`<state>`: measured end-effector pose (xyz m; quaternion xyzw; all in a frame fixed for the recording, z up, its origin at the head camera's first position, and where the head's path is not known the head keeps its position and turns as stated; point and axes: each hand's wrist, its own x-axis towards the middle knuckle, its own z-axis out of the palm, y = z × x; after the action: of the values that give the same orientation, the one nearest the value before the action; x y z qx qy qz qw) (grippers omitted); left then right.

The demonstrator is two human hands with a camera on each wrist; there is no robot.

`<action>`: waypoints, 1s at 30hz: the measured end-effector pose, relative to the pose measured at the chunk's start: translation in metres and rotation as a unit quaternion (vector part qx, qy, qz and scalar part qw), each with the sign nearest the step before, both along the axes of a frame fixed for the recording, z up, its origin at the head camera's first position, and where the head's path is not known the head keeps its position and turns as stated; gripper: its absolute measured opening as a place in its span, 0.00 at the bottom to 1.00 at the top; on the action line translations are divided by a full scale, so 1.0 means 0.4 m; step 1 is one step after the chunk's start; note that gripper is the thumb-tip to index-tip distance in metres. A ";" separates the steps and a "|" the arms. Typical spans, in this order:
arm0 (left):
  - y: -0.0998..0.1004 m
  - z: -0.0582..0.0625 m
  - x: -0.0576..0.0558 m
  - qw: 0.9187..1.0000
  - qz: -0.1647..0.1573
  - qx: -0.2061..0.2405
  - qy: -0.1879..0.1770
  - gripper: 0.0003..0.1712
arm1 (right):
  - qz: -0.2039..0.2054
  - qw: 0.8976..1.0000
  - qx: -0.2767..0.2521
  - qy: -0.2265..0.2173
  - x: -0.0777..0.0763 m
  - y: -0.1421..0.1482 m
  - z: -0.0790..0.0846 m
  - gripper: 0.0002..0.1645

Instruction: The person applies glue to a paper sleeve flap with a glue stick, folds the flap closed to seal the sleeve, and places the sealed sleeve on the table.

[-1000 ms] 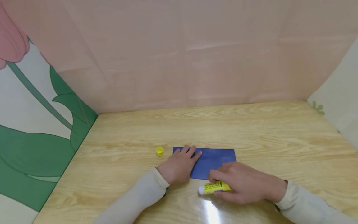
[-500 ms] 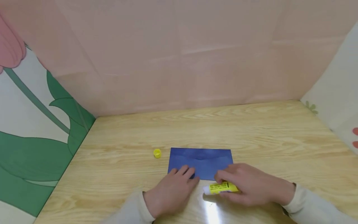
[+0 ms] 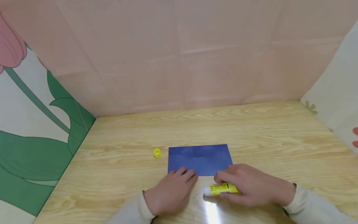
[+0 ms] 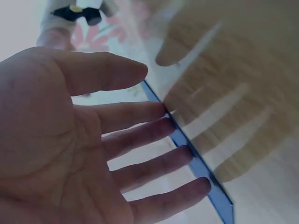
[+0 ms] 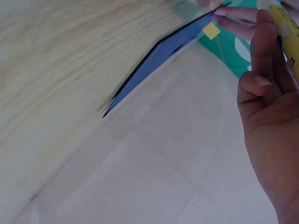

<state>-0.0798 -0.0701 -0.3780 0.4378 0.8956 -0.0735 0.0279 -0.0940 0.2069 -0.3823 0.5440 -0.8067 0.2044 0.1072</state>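
Observation:
A flat blue paper rectangle (image 3: 199, 159), much like an envelope, lies on the wooden table. My left hand (image 3: 172, 192) touches its near edge at the left with outstretched fingertips; in the left wrist view the fingers (image 4: 154, 163) are spread along that blue edge. My right hand (image 3: 253, 186) grips a yellow glue stick (image 3: 219, 189) lengthwise, its white end pointing left, close over the table. Part of the right hand overlaps the paper's near right corner in the head view. The glue stick (image 5: 286, 35) is cut off at the right wrist view's border.
A small yellow cap (image 3: 157, 153) sits on the table (image 3: 126, 140), left of the blue paper. A pink sheet (image 3: 179, 62) hangs behind the table. Panels with printed flowers (image 3: 33, 155) border the left and right sides.
My left hand has drawn back from on top of the blue paper to its near edge. The paper has turned slightly and slid a little away. My right hand keeps holding the glue stick.

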 end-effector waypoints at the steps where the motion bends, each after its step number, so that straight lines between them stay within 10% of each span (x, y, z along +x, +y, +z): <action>1: 0.000 0.000 -0.007 1.000 0.005 0.007 -0.010 0.25 | 0.001 1.000 -0.001 0.000 -0.001 0.000 -0.001 0.14; 20: -0.003 -0.002 -0.177 0.988 0.097 0.027 -0.115 0.29 | -0.002 1.000 0.005 0.001 -0.001 -0.001 -0.006 0.15; 30: 0.007 -0.004 -0.213 0.984 0.122 0.038 -0.127 0.29 | -0.007 1.000 0.011 -0.002 -0.005 0.003 -0.002 0.14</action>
<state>-0.1650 -0.0672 -0.3794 0.3316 0.9338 0.0206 0.1332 -0.0959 0.2080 -0.3831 0.5387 -0.8131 0.1959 0.1008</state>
